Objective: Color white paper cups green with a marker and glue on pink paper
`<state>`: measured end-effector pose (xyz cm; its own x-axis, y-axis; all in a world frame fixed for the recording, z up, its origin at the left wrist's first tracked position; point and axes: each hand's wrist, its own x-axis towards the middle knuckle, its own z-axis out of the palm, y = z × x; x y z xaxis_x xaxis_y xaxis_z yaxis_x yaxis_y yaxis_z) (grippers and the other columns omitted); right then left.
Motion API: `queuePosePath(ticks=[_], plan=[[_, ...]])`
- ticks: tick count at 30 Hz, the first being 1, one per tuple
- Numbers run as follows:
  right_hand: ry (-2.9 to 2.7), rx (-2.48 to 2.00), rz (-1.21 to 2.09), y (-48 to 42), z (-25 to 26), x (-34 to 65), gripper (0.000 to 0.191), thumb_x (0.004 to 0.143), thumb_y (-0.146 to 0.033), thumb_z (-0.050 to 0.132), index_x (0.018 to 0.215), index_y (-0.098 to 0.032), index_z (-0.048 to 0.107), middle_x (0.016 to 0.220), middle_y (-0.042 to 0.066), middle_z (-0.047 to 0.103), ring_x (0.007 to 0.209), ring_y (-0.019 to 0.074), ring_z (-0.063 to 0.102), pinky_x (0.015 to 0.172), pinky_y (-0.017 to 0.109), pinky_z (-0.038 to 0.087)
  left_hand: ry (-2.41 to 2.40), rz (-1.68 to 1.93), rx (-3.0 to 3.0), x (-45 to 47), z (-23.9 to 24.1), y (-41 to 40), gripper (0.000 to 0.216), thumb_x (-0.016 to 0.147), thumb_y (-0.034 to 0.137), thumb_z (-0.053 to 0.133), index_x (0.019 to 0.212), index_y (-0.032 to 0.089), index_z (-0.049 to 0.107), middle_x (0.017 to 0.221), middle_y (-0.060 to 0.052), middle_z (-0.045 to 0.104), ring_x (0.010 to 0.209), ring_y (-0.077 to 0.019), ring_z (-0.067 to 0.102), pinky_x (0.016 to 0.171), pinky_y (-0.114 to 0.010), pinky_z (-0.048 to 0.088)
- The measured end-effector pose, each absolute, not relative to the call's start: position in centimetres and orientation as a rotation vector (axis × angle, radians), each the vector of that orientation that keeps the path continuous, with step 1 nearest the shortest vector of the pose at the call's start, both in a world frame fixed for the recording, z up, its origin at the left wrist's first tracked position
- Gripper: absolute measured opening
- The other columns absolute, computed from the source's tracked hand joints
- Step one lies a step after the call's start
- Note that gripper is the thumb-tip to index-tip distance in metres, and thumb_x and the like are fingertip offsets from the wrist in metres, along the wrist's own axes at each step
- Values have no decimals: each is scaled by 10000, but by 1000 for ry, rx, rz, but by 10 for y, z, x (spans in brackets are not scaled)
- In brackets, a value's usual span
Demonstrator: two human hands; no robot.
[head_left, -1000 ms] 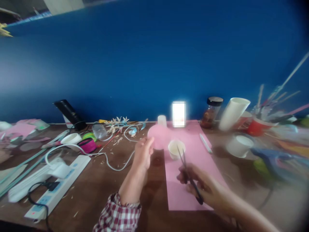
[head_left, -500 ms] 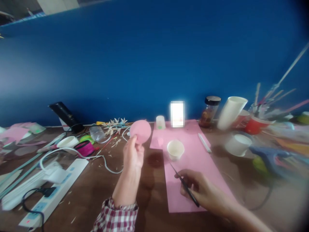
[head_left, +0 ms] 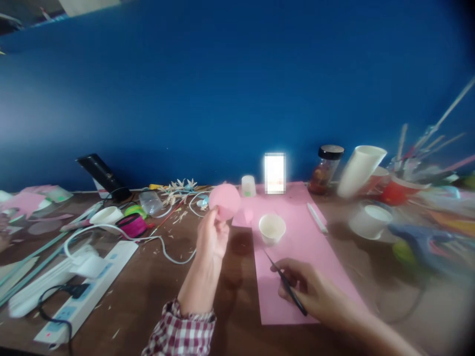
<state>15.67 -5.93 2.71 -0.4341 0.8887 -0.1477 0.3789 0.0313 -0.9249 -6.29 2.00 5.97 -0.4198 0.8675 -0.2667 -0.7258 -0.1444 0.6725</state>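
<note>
Between its thumb and fingers my left hand (head_left: 212, 235) pinches a round pink paper disc (head_left: 224, 201), raised over the table left of the pink sheet. My right hand (head_left: 304, 284) is closed around a slim black tool (head_left: 291, 291) with a thin pointed tip; its exact kind is unclear. The tip points up and left, just below a cream paper cup (head_left: 272, 228) standing on the pink paper sheet (head_left: 285, 306). A small pink piece (head_left: 245, 216) lies near the disc, at the sheet's left.
A white power strip (head_left: 89, 291) with plugs and cables lies on the left. Behind the sheet stand a small whitish cup (head_left: 248, 186) and a bright screen (head_left: 275, 173). A black-lidded jar (head_left: 326, 170), white roll (head_left: 361, 170) and white cup (head_left: 371, 221) stand at right.
My left hand has moved slightly right with the pink disc. My right hand keeps its grip on the black tool and has hardly moved. The whole view has shifted a little.
</note>
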Motion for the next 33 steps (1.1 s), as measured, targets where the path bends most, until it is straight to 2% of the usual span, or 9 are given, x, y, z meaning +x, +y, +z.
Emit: queuePosePath(ticks=[4,8,12,16,20,27,33], plan=[[-1741,-1242,1385,-57,29,156,302,770,-260,654,1057,-165,660,695,-4,615,608,125,539,545,232,419,908,1756,258,-58,59,17,255,589,160,784,670,149,542,550,92,492,371,18,356,362,-115,259],[-1617,-1160,1315,-54,31,160,338,796,-365,652,1071,-170,629,740,16,600,665,151,560,574,254,455,901,1722,330,-51,53,14,280,573,211,817,691,150,570,562,88,506,407,4,377,398,-134,289],[-1520,-1165,1245,-49,29,168,389,834,-453,624,1108,-178,600,738,12,576,666,153,547,569,256,439,953,1673,480,-37,46,7,298,612,274,806,632,154,534,512,94,442,421,-7,362,420,-146,270],[-1392,-1123,1319,-46,25,172,430,840,-500,622,1138,-193,578,737,2,557,669,147,530,566,248,420,999,1537,612,-19,41,-4,305,646,304,790,636,155,524,488,96,399,413,-7,299,423,-150,227],[-1302,-1113,1376,-45,27,171,444,814,-504,660,1123,-191,600,708,-8,527,642,132,499,525,226,382,1050,1438,734,-11,40,-10,323,670,366,769,650,157,524,473,92,377,418,-17,284,428,-161,203],[-1206,-1087,1376,-43,25,171,449,761,-486,724,1086,-190,636,720,-1,559,639,124,504,569,243,423,1101,1337,725,-10,37,-13,336,662,375,769,645,172,501,482,86,393,417,-28,317,441,-176,237],[-1230,-1108,1370,-42,20,174,438,775,-475,714,1086,-178,628,708,1,566,635,134,509,559,260,428,1125,1310,731,-11,33,-12,341,664,382,765,642,177,492,463,97,373,394,-25,294,432,-179,227]])
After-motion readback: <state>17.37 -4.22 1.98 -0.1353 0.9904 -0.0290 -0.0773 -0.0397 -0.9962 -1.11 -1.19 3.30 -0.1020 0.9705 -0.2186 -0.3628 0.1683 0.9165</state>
